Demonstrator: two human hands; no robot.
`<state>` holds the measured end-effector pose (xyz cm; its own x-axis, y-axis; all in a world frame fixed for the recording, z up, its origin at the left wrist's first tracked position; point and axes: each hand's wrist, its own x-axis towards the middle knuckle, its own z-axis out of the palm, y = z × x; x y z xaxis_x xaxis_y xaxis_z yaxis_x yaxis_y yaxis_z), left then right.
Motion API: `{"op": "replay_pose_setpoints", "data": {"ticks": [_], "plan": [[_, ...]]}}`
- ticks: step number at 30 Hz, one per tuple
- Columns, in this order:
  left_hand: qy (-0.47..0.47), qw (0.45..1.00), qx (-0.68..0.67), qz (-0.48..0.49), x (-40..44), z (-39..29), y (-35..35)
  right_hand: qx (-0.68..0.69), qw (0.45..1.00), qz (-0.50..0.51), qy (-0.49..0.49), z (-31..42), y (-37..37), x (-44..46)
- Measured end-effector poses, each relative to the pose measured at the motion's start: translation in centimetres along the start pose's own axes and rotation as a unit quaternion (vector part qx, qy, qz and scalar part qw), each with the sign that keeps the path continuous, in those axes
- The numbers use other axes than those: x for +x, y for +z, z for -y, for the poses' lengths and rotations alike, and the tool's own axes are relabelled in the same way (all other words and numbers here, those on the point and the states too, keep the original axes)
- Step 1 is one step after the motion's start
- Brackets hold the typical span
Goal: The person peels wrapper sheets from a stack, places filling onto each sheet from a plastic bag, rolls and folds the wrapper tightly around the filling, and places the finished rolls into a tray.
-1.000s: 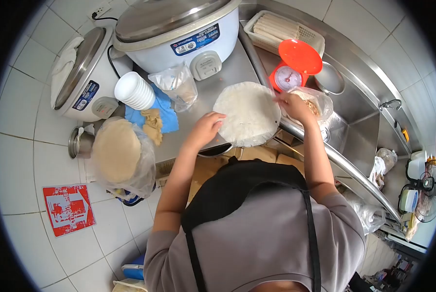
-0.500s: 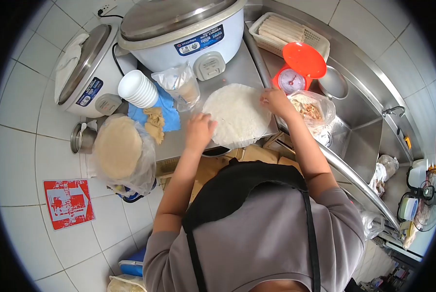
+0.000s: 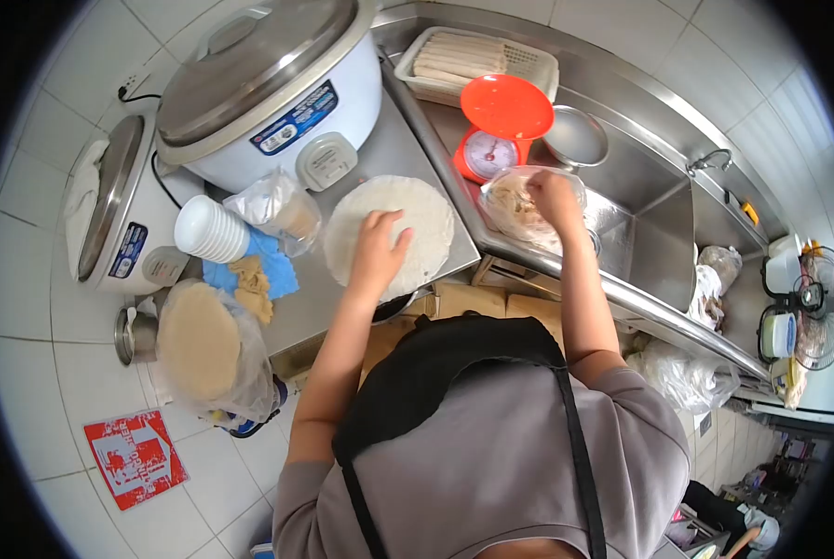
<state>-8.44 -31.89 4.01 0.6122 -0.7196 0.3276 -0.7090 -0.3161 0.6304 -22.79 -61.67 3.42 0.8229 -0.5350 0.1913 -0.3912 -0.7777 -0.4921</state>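
A round, pale, thin wrapper sheet [image 3: 431,224] lies flat on the steel counter. My left hand [image 3: 378,256] rests on its lower left part with the fingers apart, holding nothing. Over the sink side, my right hand [image 3: 555,200] reaches into an open clear plastic bag of shredded food [image 3: 510,205]. Its fingers are curled down at the food, and their tips are hidden, so I cannot make out what is between them. Behind the bag stands a red kitchen scale [image 3: 491,154] with a dial and a red pan.
Two rice cookers [image 3: 291,116] stand at the back left. White cups [image 3: 212,230], a plastic bag [image 3: 282,210] and a blue cloth [image 3: 272,265] sit near them. A stack of round wrappers [image 3: 200,340] is at left. Beyond the scale are a basket of rolls [image 3: 533,70] and a metal bowl [image 3: 577,140].
My right hand has left the wrapper's right edge and moved into the bag of shredded food. My left hand has moved from the wrapper's left edge onto its surface. The view has shifted right.
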Motion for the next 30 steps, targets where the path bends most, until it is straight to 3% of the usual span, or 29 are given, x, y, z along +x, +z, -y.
{"op": "replay_pose_setpoints", "data": {"ticks": [1,4,8,11,12,15,19,21,23,25,27,30], "plan": [[0.015,0.999,-0.046,0.022,1.1,-1.0,1.5,-0.051,0.999,0.002,0.017,-2.3,-0.1,-0.1],[-0.030,0.992,-0.102,0.063,5.0,-3.0,8.4,-0.102,0.974,0.202,0.019,-4.4,-1.0,-1.5],[-0.115,0.991,-0.047,0.045,9.1,-4.1,16.5,-0.078,0.991,0.094,0.055,-4.3,1.3,-3.9],[-0.156,0.945,-0.152,0.242,11.8,-2.3,19.1,0.008,0.997,0.064,0.042,-2.8,-0.2,-4.7],[-0.160,0.942,-0.192,0.223,11.9,-2.4,19.3,-0.004,0.996,0.079,0.050,-3.0,-0.1,-4.7],[-0.256,0.863,-0.349,0.258,11.7,-3.4,18.9,0.001,0.997,0.078,0.031,-4.4,0.5,-4.6],[-0.472,0.632,-0.588,0.181,11.5,-3.3,20.0,0.039,0.998,0.055,-0.005,-4.2,-0.1,-4.8],[-0.319,0.406,-0.796,0.316,11.7,-1.2,22.3,0.046,0.996,0.081,0.007,-3.4,-0.9,-4.9],[-0.122,0.123,-0.897,0.406,12.0,1.3,25.0,0.140,0.978,0.146,0.052,-3.2,-2.0,-4.6],[-0.254,0.286,-0.865,0.324,11.8,0.6,24.5,0.271,0.945,0.158,0.092,-3.0,-2.3,-4.6],[-0.356,0.464,-0.771,0.251,11.1,-5.5,18.6,0.432,0.886,0.117,0.124,-2.7,-2.1,-5.0],[-0.345,0.424,-0.796,0.259,10.9,-4.6,19.6,0.338,0.938,0.080,0.003,-3.4,0.5,-4.6]]}}
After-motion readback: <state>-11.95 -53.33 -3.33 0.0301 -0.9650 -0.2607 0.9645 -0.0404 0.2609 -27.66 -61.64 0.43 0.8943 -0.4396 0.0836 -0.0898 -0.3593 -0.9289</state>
